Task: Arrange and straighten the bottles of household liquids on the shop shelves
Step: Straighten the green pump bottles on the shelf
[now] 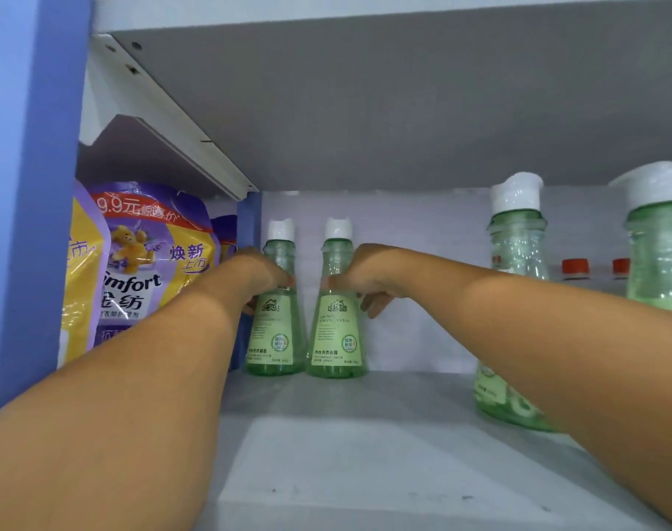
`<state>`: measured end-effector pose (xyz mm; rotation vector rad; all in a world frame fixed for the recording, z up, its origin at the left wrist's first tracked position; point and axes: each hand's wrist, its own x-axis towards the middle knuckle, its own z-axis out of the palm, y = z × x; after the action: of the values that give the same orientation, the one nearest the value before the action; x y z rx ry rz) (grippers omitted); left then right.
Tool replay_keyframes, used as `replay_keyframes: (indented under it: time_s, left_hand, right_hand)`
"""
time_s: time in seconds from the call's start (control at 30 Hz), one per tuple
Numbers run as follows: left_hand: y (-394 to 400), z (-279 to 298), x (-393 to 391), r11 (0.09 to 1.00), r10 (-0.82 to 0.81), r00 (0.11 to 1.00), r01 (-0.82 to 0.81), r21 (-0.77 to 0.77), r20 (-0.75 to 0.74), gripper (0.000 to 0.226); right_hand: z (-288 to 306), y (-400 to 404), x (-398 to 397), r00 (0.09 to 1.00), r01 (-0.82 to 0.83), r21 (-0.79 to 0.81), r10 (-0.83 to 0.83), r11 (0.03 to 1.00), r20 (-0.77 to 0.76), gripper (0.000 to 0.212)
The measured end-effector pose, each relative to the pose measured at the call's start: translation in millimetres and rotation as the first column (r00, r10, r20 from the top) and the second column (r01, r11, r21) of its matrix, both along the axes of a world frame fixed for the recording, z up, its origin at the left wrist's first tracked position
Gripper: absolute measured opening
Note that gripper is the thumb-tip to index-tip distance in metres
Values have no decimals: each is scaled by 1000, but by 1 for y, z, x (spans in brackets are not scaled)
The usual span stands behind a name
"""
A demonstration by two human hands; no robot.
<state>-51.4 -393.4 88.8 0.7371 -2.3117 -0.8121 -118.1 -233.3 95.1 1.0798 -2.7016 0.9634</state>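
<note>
Two green bottles with white caps, left bottle and right bottle, stand upright side by side at the back of the grey shelf; the left hand grips the left bottle's neck; the right hand grips the right bottle's neck.

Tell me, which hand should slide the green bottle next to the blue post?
Probably the left hand. Its fingers already grip the left green bottle, the one beside the blue post. The right hand is busy holding the other green bottle.
</note>
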Motion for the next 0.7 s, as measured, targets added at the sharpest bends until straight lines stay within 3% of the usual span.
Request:
replay_keyframes:
  time_s: [0.07, 0.13, 0.2, 0.23, 0.27, 0.37, 0.43, 0.53, 0.63, 0.7]
  left_hand:
    - [5, 4, 4, 969, 151, 987, -137, -205, 53, 49]
    - [15, 14, 7, 939, 198, 970, -229, -258, -144, 50]
    - [40, 20, 5, 955, 20, 905, -144, -261, -426, 28]
    - [60, 19, 4, 966, -113, 857, -23, -256, -503, 16]
    - [84, 17, 4, 960, -251, 815, 138, -245, -522, 19]
    - [154, 3, 2, 830, -550, 738, 536, -157, -391, 27]
    - [188, -5, -6, 753, -649, 716, 653, -83, -256, 35]
    - [215, -13, -19, 613, -778, 608, 789, 20, -156, 27]
    - [214, -13, -28, 592, -798, 592, 805, 38, -117, 34]
    - [205, -9, -33, 652, -757, 649, 757, -35, -76, 45]
  right_hand:
    - [6, 25, 11, 996, -57, 25, 59, 998, -72, 43]
    - [16, 65, 25, 982, -133, 12, 133, 991, -136, 37]
    - [25, 118, 44, 971, -195, -27, 189, 980, -146, 29]
    - [28, 147, 53, 968, -207, -60, 195, 977, -157, 25]
    - [29, 175, 61, 966, -200, -99, 180, 975, -184, 23]
    - [31, 252, 72, 926, -44, -233, -47, 972, -374, 21]
    - [30, 289, 64, 809, 141, -365, -320, 920, -492, 23]
    - [17, 320, 42, 637, 377, -485, -601, 789, -482, 20]
    - [-9, 328, 21, 747, 503, -369, -608, 782, -270, 44]
    - [-21, 327, 11, 873, 431, -298, -478, 851, -102, 52]
